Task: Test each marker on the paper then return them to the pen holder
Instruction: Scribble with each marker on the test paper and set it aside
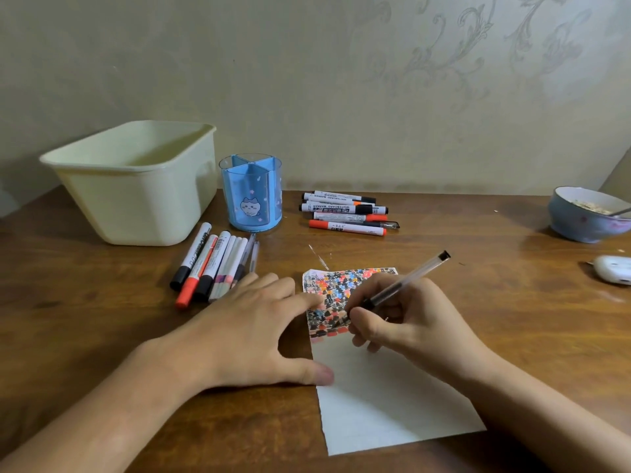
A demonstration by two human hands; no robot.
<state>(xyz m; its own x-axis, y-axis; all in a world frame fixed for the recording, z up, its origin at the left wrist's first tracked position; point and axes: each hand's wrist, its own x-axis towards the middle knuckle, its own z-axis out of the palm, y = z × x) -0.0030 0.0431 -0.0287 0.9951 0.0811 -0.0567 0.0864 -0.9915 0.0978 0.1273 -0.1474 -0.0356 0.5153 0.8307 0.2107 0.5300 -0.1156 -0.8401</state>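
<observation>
**Pen tip on the scribbled paper, holder standing with no markers in it**

The right hand pinches a clear-barrelled pen between thumb and fingers, its other fingers curled beneath. The pen leans up and to the right, and its tip meets the paper at the lower edge of a dense patch of black, red, orange and blue marks that fills the sheet's far part. The near part of the sheet is unmarked.

The left hand lies flat with its fingers straight and slightly spread. Its fingertips and thumb press the paper's left edge, holding it to the wooden desk.

The blue pen holder stands upright near the desk's back edge, left of centre. Its clear wall shows four compartments, with no markers visible inside. A cat figure is printed on its front.

Just in front of the holder, to its left, a fanned group of markers and pens lies on the desk, beside the left hand's fingers. To the holder's right, a second pile of whiteboard markers lies crosswise, with black and orange caps.

A cream plastic bin sits at the back left corner, touching or nearly touching the holder. A blue bowl with a spoon in it sits by the right edge, a small white object just in front of it.
</observation>
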